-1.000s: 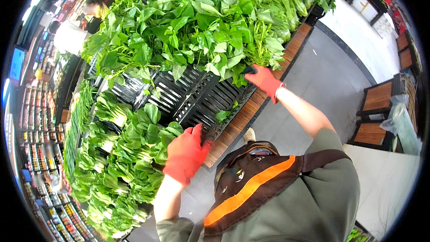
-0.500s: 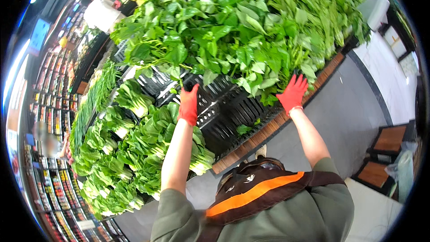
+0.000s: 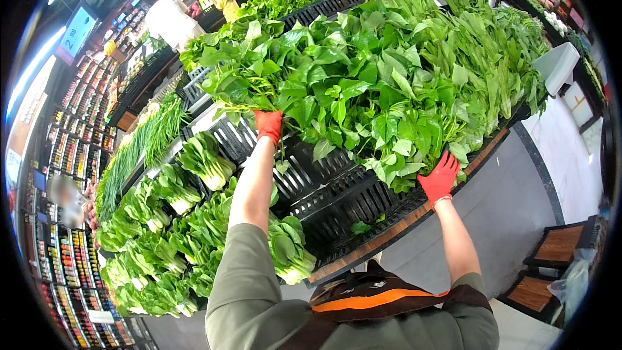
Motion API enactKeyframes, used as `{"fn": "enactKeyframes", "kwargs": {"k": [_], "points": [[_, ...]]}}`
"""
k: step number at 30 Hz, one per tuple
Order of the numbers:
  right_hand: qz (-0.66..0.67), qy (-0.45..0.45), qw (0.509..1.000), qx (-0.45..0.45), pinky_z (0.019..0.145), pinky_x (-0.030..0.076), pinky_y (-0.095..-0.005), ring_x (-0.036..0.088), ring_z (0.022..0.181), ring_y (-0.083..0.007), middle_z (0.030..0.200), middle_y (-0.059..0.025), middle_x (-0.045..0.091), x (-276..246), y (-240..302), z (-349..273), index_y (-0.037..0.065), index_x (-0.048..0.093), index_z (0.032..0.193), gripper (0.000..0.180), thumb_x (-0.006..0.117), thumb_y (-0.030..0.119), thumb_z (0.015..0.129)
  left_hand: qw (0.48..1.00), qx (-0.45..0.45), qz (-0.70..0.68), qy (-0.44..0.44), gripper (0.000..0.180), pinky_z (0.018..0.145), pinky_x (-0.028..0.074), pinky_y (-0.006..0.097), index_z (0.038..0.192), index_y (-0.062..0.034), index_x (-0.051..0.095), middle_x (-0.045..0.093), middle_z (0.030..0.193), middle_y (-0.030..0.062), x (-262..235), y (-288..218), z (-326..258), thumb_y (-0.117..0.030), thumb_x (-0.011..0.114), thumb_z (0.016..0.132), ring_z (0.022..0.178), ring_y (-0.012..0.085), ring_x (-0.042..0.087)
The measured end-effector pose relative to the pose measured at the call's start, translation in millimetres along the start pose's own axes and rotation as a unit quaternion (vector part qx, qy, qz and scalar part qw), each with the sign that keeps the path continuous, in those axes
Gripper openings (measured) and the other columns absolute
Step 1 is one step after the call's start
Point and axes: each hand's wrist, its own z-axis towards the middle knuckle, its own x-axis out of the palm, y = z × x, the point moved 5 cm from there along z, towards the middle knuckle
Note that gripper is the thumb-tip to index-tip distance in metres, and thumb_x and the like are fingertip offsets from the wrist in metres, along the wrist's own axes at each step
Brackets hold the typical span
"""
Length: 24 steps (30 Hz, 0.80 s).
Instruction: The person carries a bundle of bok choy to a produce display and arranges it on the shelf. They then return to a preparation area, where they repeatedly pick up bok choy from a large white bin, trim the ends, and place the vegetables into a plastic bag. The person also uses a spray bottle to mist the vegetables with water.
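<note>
Both my hands wear red gloves. My left hand (image 3: 267, 126) reaches up to the lower left edge of a big pile of broad leafy greens (image 3: 363, 84) and its fingers curl into the stems there. At the pile's lower right edge, my right hand (image 3: 440, 178) presses against the leaves with fingers spread. The greens lie on black slatted plastic trays (image 3: 330, 194) on a sloped display stand. Whether either hand grips a bunch is hidden by the leaves.
Bok choy (image 3: 194, 233) fills the stand's lower left, with long green onions (image 3: 139, 146) beyond. A wooden edge (image 3: 414, 220) borders the stand. Two people (image 3: 170, 19) stand at the far end. Shelves of goods (image 3: 58, 175) line the left; wooden crates (image 3: 551, 253) stand at the right.
Both arms have stretched farther up the stand. My left hand went from the bare black tray to the pile's left edge, and my right hand now rests on its right edge.
</note>
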Motion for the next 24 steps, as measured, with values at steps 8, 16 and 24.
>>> {"fn": "enactKeyframes", "kwargs": {"k": [8,16,24], "points": [[0.004,-0.006,1.000,0.001,0.111,0.019,-0.0523,0.031,0.131,-0.0387,0.136,-0.0234,0.036,1.8,6.1,-0.4,-0.006,0.028,0.138,0.114,0.081,0.051,0.056,0.999,-0.044,-0.029,0.007,0.051,0.083,0.048,0.035,0.111,0.0023,0.060,0.067,0.104,0.0147,-23.8,-34.1,12.5,-0.020,0.077,0.069,0.091,0.0264,0.064],[0.046,-0.003,0.998,-0.038,0.108,0.024,-0.0531,0.036,0.125,-0.0384,0.132,-0.0225,0.040,-12.3,34.5,-1.5,-0.006,0.031,0.136,0.110,0.083,0.048,0.054,0.923,-0.161,-0.320,0.141,0.042,0.081,0.049,0.033,0.117,-0.0043,0.061,0.066,0.106,0.0060,-136.7,-66.4,72.1,-0.038,0.052,0.094,0.090,0.0186,0.061],[0.034,-0.016,0.998,-0.048,0.108,0.024,-0.0548,0.035,0.126,-0.0388,0.134,-0.0232,0.039,-8.8,36.9,-6.8,-0.005,0.028,0.138,0.114,0.083,0.049,0.054,0.917,-0.051,-0.375,0.123,0.049,0.096,0.044,0.034,0.127,0.0002,0.053,0.061,0.119,0.0116,-149.3,-141.7,-127.6,-0.039,0.044,0.099,0.106,0.0231,0.059]]}}
